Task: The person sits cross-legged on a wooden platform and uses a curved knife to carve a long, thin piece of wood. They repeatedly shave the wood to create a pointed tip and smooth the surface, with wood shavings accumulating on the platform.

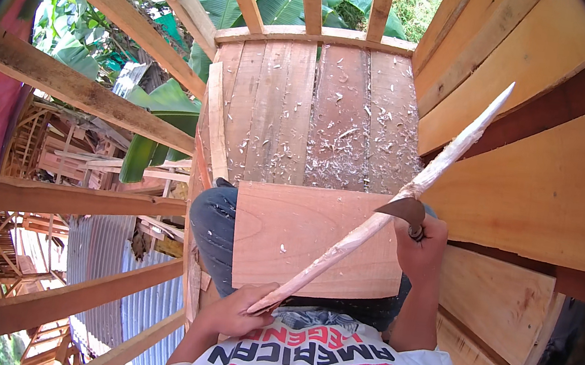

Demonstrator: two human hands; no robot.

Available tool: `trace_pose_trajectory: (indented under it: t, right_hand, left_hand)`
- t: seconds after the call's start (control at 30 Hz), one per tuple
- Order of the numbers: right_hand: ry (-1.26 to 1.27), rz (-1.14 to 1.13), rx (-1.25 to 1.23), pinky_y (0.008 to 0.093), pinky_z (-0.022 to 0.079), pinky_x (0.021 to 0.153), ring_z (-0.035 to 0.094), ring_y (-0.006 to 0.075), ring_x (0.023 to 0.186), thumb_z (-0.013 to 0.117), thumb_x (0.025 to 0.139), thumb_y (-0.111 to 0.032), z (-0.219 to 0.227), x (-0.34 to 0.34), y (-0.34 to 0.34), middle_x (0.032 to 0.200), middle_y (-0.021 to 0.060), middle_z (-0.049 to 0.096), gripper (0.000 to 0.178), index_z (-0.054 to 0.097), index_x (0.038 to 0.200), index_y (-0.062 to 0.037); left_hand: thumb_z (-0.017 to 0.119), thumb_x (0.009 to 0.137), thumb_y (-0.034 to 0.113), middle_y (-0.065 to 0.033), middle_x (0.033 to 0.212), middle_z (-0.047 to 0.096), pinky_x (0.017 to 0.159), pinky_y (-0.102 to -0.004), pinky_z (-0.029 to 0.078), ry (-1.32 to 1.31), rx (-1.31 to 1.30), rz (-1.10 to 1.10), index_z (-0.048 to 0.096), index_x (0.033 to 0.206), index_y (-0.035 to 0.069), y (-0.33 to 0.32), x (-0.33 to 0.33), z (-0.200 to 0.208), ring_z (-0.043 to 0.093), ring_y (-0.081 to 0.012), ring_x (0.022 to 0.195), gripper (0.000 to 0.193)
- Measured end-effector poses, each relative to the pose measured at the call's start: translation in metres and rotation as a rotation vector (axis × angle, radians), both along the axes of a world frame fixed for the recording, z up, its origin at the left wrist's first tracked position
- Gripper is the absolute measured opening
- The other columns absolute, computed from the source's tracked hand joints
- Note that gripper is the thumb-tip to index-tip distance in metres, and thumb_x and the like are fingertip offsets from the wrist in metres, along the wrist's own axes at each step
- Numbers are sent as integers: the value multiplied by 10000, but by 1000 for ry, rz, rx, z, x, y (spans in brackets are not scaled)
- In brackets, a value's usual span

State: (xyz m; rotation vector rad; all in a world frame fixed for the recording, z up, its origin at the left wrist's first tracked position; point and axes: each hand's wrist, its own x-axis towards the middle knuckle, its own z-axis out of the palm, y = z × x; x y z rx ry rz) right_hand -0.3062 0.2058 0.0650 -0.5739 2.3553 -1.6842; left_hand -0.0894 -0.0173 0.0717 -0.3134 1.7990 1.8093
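A long peeled wooden stick (343, 247) runs slantwise from my lap up to the far right, its far end whittled to a point. My left hand (246, 311) is closed round its near end, by my shirt. In my right hand (423, 242) I grip a knife (405, 211) with a short, dark, curved blade. The blade lies across the stick near its middle, touching it; a curl of shaved wood sits just beyond. Under the stick, a flat wooden board (317, 223) rests across my legs. My fingers hide most of the knife's handle.
Pale shavings (345, 145) litter the plank floor (263, 127) ahead. Wooden railing slats (75, 202) stand along the left, and a beam (312, 36) crosses the far edge, with banana leaves beyond. A plywood wall (543, 186) rises close on the right, near the stick's tip.
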Motion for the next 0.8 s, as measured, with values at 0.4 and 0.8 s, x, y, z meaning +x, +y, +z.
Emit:
trace_pose_trajectory:
  t: [0.4,0.8]
  right_hand:
    - [148,357,103,259,295,448,360,31,510,671,799,-69,-7,13,-14,511,2,377,147,596,703,13]
    - [-423,-259,-326,250,288,338,372,60,352,562,915,-111,-2,-18,7,453,-27,409,383,391,575,-68]
  left_hand:
    - [610,736,53,-88,712,522,607,-319,424,115,-110,32,515,940,24,-7,11,-9,515,-194,624,226]
    - [557,742,11,-85,732,594,583,-274,476,58,-88,-27,518,1025,11,-13,9,8,616,-157,622,286]
